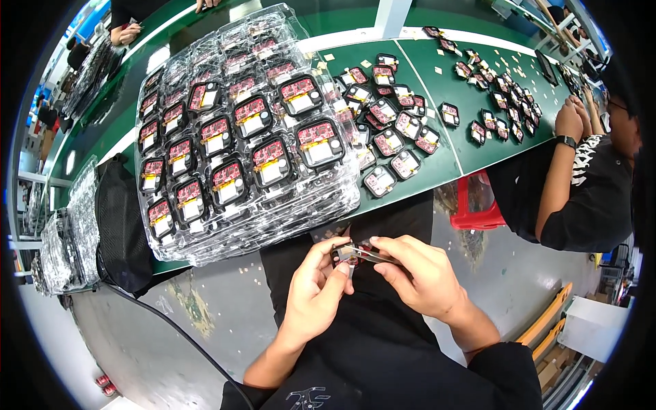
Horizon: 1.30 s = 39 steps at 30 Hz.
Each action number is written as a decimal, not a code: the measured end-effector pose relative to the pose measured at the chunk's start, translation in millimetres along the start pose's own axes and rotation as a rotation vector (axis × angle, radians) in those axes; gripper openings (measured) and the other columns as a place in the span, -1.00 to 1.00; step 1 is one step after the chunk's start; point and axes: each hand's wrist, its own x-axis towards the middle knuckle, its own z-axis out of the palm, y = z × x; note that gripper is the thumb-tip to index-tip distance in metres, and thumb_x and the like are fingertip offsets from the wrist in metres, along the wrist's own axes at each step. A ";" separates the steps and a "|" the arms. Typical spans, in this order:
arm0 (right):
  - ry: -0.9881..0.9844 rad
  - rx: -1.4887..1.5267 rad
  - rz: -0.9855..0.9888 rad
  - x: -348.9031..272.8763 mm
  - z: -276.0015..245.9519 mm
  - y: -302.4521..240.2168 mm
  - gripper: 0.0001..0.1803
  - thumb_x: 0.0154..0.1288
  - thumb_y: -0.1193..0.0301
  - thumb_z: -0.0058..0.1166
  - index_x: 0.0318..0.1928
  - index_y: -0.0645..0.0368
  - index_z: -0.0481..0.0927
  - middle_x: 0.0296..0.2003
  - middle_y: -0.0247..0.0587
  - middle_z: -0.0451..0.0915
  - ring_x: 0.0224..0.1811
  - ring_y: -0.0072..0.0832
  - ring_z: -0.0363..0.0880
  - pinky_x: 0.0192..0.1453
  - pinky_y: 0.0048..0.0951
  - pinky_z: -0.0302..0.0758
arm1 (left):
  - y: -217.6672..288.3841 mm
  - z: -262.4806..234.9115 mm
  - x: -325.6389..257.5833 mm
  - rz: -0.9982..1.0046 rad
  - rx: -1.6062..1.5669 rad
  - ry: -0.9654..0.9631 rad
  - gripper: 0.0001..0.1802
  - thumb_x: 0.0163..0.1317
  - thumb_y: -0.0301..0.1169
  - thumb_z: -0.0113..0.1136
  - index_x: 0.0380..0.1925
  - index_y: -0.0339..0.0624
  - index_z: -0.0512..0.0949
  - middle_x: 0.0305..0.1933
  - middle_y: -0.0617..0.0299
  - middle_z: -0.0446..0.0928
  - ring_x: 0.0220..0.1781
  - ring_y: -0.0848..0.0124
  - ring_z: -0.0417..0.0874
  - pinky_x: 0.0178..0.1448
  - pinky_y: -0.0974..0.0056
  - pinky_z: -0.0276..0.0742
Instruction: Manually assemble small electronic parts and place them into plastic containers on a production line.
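Above my lap, my left hand (316,290) grips a small black-cased circuit unit (344,253) between thumb and fingers. My right hand (427,277) pinches metal tweezers (372,255), whose tips reach the unit. The tips and much of the unit are partly hidden by my fingers. Ahead and to the left stands a stack of clear plastic trays (273,234). Its top tray carries rows of similar units (272,161) with red boards, white blocks and yellow tape. More loose units (389,142) lie piled on the green table just right of the stack.
The green table (437,154) runs across in front. Another group of units (506,96) and small pale scraps lie farther right. A co-worker (594,178) sits at the right, near a red stool (475,201). A black bag (123,225) and a cable (181,328) are at the left.
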 end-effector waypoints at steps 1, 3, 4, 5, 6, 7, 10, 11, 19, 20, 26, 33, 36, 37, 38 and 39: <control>-0.002 -0.001 0.002 -1.1 -1.3 1.4 -0.69 0.30 0.54 0.34 0.04 0.26 0.64 -0.23 -0.12 0.68 -0.27 -0.21 0.72 -0.23 -0.29 0.66 | 2.1 -0.4 0.3 -0.019 0.037 -0.001 -0.50 0.49 -0.58 0.08 0.39 -0.34 0.32 -0.07 0.14 0.63 -0.34 0.56 0.61 -0.35 0.47 0.48; 0.001 -0.208 -0.145 -3.4 -5.2 5.8 -0.73 0.26 0.47 0.39 -0.04 0.20 0.69 -0.22 -0.21 0.69 -0.31 -0.31 0.71 -0.27 -0.34 0.65 | 4.4 -0.2 -0.6 -0.043 0.012 0.011 -0.46 0.50 -0.59 0.07 0.45 -0.35 0.29 -0.07 0.14 0.64 -0.37 0.57 0.61 -0.37 0.48 0.47; -0.001 -0.207 -0.144 -2.0 -6.7 4.1 -0.73 0.26 0.47 0.39 -0.04 0.20 0.69 -0.22 -0.21 0.69 -0.31 -0.31 0.71 -0.27 -0.34 0.65 | 6.3 0.6 -1.0 -0.038 0.025 0.024 -0.48 0.50 -0.60 0.07 0.43 -0.36 0.31 -0.08 0.14 0.64 -0.38 0.57 0.61 -0.38 0.48 0.47; -0.003 -0.329 -0.187 0.6 -9.9 0.7 -0.74 0.23 0.44 0.39 -0.07 0.18 0.71 -0.21 -0.25 0.70 -0.33 -0.36 0.69 -0.30 -0.37 0.63 | 6.9 0.8 -1.3 -0.034 0.038 0.037 -0.50 0.51 -0.60 0.08 0.42 -0.36 0.33 -0.08 0.13 0.64 -0.39 0.57 0.61 -0.38 0.48 0.47; -0.004 -0.451 -0.230 3.0 -11.9 -0.8 -0.74 0.20 0.42 0.39 -0.09 0.16 0.72 -0.20 -0.28 0.70 -0.36 -0.41 0.67 -0.33 -0.40 0.61 | 6.1 -0.8 -1.6 -0.036 0.075 0.026 -0.49 0.50 -0.62 0.08 0.42 -0.36 0.34 -0.10 0.14 0.64 -0.40 0.58 0.61 -0.39 0.48 0.46; -0.006 -0.450 -0.229 4.8 -11.9 0.4 -0.74 0.20 0.42 0.39 -0.09 0.16 0.72 -0.20 -0.28 0.70 -0.36 -0.41 0.67 -0.33 -0.40 0.61 | 5.1 -2.1 -1.3 -0.038 0.074 0.027 -0.49 0.50 -0.62 0.08 0.42 -0.36 0.34 -0.10 0.14 0.64 -0.40 0.58 0.61 -0.39 0.48 0.46; 0.010 -0.479 -0.304 9.7 -12.1 3.1 -0.72 0.07 0.45 0.48 -0.17 0.17 0.73 -0.26 -0.33 0.70 -0.46 -0.45 0.59 -0.41 -0.40 0.54 | 4.3 -5.9 -0.5 -0.029 0.160 -0.040 -0.46 0.49 -0.64 0.08 0.44 -0.35 0.31 -0.12 0.16 0.63 -0.39 0.59 0.60 -0.40 0.49 0.45; 0.000 -0.492 -0.348 11.2 -13.1 2.5 -0.73 0.08 0.45 0.47 -0.18 0.16 0.73 -0.26 -0.34 0.70 -0.47 -0.46 0.57 -0.43 -0.42 0.52 | 5.3 -7.2 -1.0 -0.057 0.194 -0.053 -0.46 0.48 -0.63 0.09 0.43 -0.35 0.31 -0.10 0.17 0.66 -0.38 0.61 0.58 -0.34 0.46 0.50; -0.149 -0.646 -0.471 16.3 -21.0 -0.9 -0.69 0.07 0.40 0.29 -0.12 0.16 0.73 -0.26 -0.43 0.61 -0.31 -0.56 0.54 -0.33 -0.52 0.46 | 5.5 -2.9 -3.6 0.064 0.433 0.009 -0.54 0.43 -0.64 0.12 0.32 -0.33 0.44 -0.30 0.29 0.60 -0.44 0.67 0.45 -0.38 0.46 0.37; -0.167 -0.661 -0.478 16.7 -21.9 -1.5 -0.70 0.08 0.39 0.28 -0.13 0.16 0.73 -0.28 -0.44 0.59 -0.31 -0.56 0.54 -0.32 -0.52 0.46 | 6.3 -4.1 -3.1 0.078 0.478 -0.015 -0.55 0.42 -0.64 0.12 0.30 -0.31 0.46 -0.32 0.28 0.59 -0.44 0.67 0.42 -0.38 0.46 0.35; -0.191 -0.629 -0.484 21.4 -22.9 0.5 -0.74 0.12 0.38 0.27 -0.14 0.15 0.72 -0.31 -0.45 0.58 -0.32 -0.56 0.55 -0.33 -0.53 0.48 | 13.4 -8.6 -3.9 0.101 0.572 -0.047 -0.58 0.39 -0.62 0.13 0.25 -0.27 0.53 -0.30 0.16 0.60 -0.45 0.53 0.48 -0.32 0.35 0.43; -0.230 -0.565 -0.438 22.1 -26.0 1.3 -0.76 0.13 0.40 0.26 -0.16 0.13 0.70 -0.34 -0.44 0.57 -0.33 -0.54 0.60 -0.32 -0.48 0.56 | 4.3 -7.5 -1.0 0.293 0.604 -0.025 -0.58 0.40 -0.65 0.09 0.25 -0.28 0.55 -0.29 0.08 0.61 -0.35 0.38 0.56 -0.17 0.29 0.52; -0.263 -0.548 -0.402 22.1 -26.7 0.0 -0.79 0.19 0.39 0.28 -0.16 0.13 0.70 -0.37 -0.40 0.56 -0.35 -0.47 0.63 -0.33 -0.43 0.58 | 6.4 -7.3 -2.0 0.286 0.638 -0.036 -0.58 0.40 -0.65 0.09 0.24 -0.29 0.55 -0.17 -0.05 0.66 -0.26 0.24 0.66 -0.06 0.23 0.58; -0.262 -0.548 -0.400 22.7 -27.7 0.8 -0.79 0.19 0.39 0.28 -0.16 0.13 0.70 -0.37 -0.40 0.56 -0.35 -0.47 0.63 -0.33 -0.43 0.58 | 6.2 -7.9 -1.9 0.286 0.638 -0.038 -0.58 0.40 -0.65 0.09 0.24 -0.29 0.55 -0.17 -0.05 0.66 -0.26 0.24 0.66 -0.06 0.23 0.58; -0.307 -0.468 -0.354 24.4 -29.4 2.7 -0.81 0.22 0.38 0.29 -0.16 0.13 0.70 -0.38 -0.38 0.57 -0.35 -0.43 0.65 -0.32 -0.40 0.59 | 5.8 -8.9 -1.8 0.304 0.654 -0.060 -0.57 0.37 -0.66 0.10 0.24 -0.32 0.53 -0.11 -0.12 0.66 -0.20 0.08 0.70 -0.03 0.16 0.61; -0.351 -0.388 -0.308 26.2 -31.3 4.9 -0.82 0.25 0.36 0.31 -0.17 0.12 0.71 -0.38 -0.36 0.58 -0.36 -0.39 0.66 -0.32 -0.36 0.60 | 5.5 -9.3 -1.8 0.322 0.669 -0.082 -0.55 0.34 -0.67 0.11 0.24 -0.34 0.51 -0.05 -0.19 0.65 -0.14 -0.07 0.73 0.00 0.10 0.63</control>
